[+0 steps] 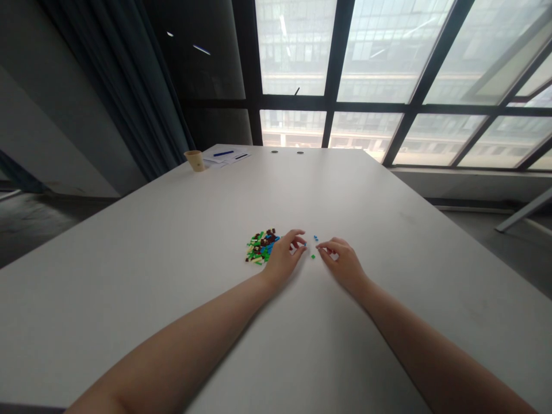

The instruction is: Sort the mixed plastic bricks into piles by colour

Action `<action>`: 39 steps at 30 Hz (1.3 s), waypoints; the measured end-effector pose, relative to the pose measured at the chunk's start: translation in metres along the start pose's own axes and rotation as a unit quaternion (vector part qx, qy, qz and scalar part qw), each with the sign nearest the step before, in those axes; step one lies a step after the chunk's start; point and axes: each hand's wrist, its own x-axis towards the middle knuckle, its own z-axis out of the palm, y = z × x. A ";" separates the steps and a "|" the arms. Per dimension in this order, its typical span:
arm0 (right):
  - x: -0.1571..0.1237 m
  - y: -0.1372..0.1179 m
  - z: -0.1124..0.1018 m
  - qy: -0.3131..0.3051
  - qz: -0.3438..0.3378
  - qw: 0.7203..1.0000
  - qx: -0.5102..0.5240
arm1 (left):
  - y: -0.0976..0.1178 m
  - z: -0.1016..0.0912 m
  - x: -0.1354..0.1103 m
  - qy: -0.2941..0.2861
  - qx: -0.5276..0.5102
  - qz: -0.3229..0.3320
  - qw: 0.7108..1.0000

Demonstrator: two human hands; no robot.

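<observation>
My left hand (283,253) rests just right of a pile of small toy building bricks (260,248) in green, brown, blue and cream, covering its right edge. Between the thumb and a finger of that hand is a tiny blue brick (306,245). Facing it, my right hand (344,260) is closed in a pinch at the tabletop; whatever its fingertips hold is too small to make out. A couple of loose blue bricks (316,238) lie beyond the gap between my hands. One green brick (313,256) sits on the near side of that gap.
The white table (207,230) stretches away toward large windows. At its far left stand a tan cup (196,161) and sheets of paper (218,158) with a blue pen (223,153) and a dark pen (241,156). Two dark round discs (275,152) show near the far edge.
</observation>
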 end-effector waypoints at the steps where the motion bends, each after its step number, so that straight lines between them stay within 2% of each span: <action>1: 0.000 0.000 0.000 0.000 0.000 1.000 0.001 | 0.001 0.000 0.000 -0.001 -0.001 -0.001 1.000; 13: 0.000 0.000 0.000 0.004 -0.013 1.000 -0.003 | 0.000 0.000 -0.002 -0.024 -0.003 0.007 1.000; 19: 0.001 -0.003 -0.001 -0.002 -0.087 0.996 0.005 | -0.001 0.002 -0.003 -0.053 -0.016 0.024 0.998; 27: 0.003 -0.002 0.001 0.009 -0.109 0.994 -0.015 | 0.000 0.003 -0.001 -0.080 -0.080 -0.025 0.993; 29: 0.004 -0.001 0.001 0.007 -0.097 0.995 -0.030 | -0.001 0.002 0.001 -0.066 -0.044 -0.019 0.997; 31: 0.005 0.003 0.001 0.016 -0.068 0.996 -0.057 | -0.004 0.000 0.002 -0.041 0.049 0.000 0.998; 35: 0.008 0.012 0.004 0.044 0.023 0.991 -0.121 | -0.006 -0.003 0.002 -0.022 0.274 0.000 0.962; 39: 0.016 0.012 0.009 0.018 0.055 0.983 -0.172 | -0.005 -0.004 0.000 -0.046 0.325 -0.002 0.944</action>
